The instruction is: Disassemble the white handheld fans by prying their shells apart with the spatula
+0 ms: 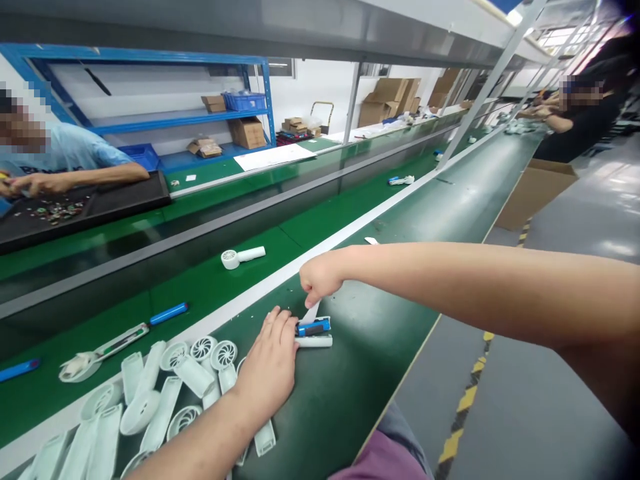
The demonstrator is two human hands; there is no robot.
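Note:
My left hand (270,363) lies on the dark green bench (350,387), its fingertips pressing the end of a white half-shell (315,341) that carries a blue battery (314,327). My right hand (317,279) is curled just above it, pinching a thin white strip (311,312) that runs down to the battery. A heap of white fan shells (165,393) with round grilles lies to the left of my left wrist.
A finished white hand fan (243,256) lies on the green conveyor belt (210,287). A loose blue battery (169,313) and an open fan half (103,350) lie further left. A person in blue (60,163) works over a black tray (100,203); another person (575,110) stands far right.

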